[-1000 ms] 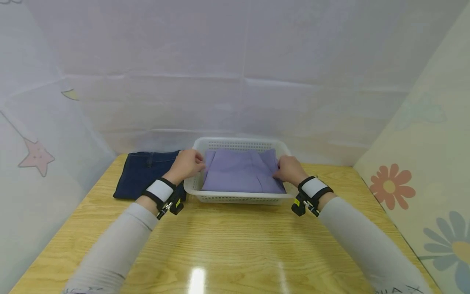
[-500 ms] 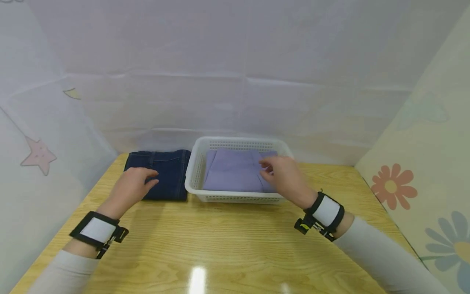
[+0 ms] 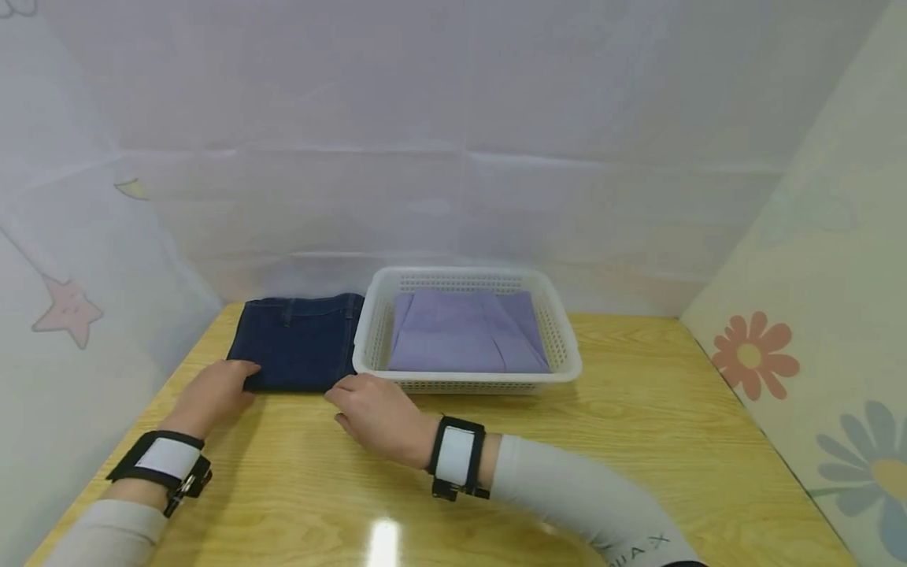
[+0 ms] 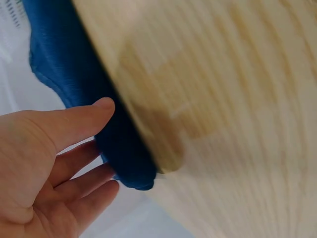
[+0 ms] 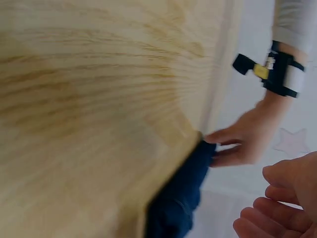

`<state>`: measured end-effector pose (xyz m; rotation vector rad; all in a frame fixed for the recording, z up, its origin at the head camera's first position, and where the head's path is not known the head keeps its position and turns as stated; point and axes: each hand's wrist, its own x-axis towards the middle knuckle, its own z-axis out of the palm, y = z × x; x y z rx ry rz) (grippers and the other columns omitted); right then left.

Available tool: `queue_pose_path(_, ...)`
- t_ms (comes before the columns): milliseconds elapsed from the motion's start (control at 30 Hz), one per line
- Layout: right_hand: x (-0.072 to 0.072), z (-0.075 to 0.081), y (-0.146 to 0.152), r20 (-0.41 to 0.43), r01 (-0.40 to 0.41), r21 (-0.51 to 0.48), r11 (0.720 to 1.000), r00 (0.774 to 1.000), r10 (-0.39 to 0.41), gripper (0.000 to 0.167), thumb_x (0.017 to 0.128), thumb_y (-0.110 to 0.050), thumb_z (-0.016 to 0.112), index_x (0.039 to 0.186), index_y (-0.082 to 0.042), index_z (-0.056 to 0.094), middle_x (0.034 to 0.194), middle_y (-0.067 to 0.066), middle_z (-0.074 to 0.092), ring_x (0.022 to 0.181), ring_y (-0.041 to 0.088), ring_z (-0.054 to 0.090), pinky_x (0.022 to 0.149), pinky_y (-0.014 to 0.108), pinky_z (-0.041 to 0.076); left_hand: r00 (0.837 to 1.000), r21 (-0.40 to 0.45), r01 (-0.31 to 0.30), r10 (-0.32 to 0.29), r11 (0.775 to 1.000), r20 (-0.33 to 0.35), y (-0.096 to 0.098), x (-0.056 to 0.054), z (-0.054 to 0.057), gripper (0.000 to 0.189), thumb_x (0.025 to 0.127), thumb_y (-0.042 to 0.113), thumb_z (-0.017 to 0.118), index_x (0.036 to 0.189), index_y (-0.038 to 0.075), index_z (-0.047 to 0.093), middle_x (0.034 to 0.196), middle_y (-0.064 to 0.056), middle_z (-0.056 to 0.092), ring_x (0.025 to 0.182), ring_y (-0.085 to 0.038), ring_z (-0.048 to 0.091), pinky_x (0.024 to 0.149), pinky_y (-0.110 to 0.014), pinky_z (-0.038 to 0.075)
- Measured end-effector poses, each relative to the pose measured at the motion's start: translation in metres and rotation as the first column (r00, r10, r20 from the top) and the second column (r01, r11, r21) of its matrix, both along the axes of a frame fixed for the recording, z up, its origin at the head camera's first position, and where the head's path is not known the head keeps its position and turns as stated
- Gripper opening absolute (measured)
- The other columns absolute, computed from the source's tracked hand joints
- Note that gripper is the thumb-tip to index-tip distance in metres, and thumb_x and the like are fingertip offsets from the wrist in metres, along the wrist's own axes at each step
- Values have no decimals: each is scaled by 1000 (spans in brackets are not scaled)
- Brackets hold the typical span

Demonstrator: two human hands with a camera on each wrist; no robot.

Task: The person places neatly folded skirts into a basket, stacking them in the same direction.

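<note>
A folded pair of dark blue jeans (image 3: 301, 346) lies on the table, left of a white basket (image 3: 574, 370). My left hand (image 3: 216, 394) is at the jeans' front left corner. In the left wrist view its thumb overlaps the denim (image 4: 74, 54), while the fingertips reach its end, spread and fairly straight. At the front right corner, close to the basket, is my right hand (image 3: 379, 417). The right wrist view shows its fingers (image 5: 267, 218) loosely bent, with nothing held and a gap to the jeans. Folded lilac clothing (image 3: 453, 331) lies inside the basket.
The wooden table (image 3: 439, 504) reaches back to a pale hanging sheet (image 3: 460, 197). Printed sheets stand along both sides, with a star (image 3: 69, 311) on the left and flowers (image 3: 754, 354) on the right. Each wrist wears a strapped camera.
Both hands have left the lilac clothing in the basket. The left moved left and toward me to the jeans' corner; the right crossed leftward past the basket's front to the jeans.
</note>
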<state>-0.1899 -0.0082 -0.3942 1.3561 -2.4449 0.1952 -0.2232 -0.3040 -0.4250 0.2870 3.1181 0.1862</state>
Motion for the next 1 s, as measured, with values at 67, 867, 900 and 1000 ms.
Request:
queue_pose_path(67,-5,-14,-17,17,22,42,999,1000,-22,24,96,-22,66,119,-17,68,117,-5,70,108,9,66,92,16,52,1000,-16,-3,3,1000,2,0,0,-4,47,81,3,75,124,-10,62,125,-33,61,112,-53,58,90,-60,50)
queue_pose_path(867,-51,-69,-63,-57,314,168,934,949,-309,17,100,-14,58,114,-19,67,107,-5,69,97,6,67,76,16,56,996,-120,24,-35,992,-88,4,-8,-12,26,81,-9,70,106,-2,76,105,-24,73,92,-41,69,78,-50,58)
queue_pose_path(900,-51,-69,-64,-62,312,171,935,950,-306,17,100,-13,59,113,-19,67,106,-6,69,97,6,67,78,16,56,996,-122,26,-36,992,-85,3,-7,-11,26,81,-9,70,106,-2,76,104,-24,73,91,-41,70,78,-50,57)
queue_pose_path(1000,-49,-68,-64,-86,308,200,930,951,-296,17,99,-14,60,112,-21,69,105,-7,70,97,5,68,85,19,55,996,-132,38,-49,991,-80,1,-1,-8,24,79,-5,75,103,-2,76,100,-23,73,87,-40,70,74,-49,58)
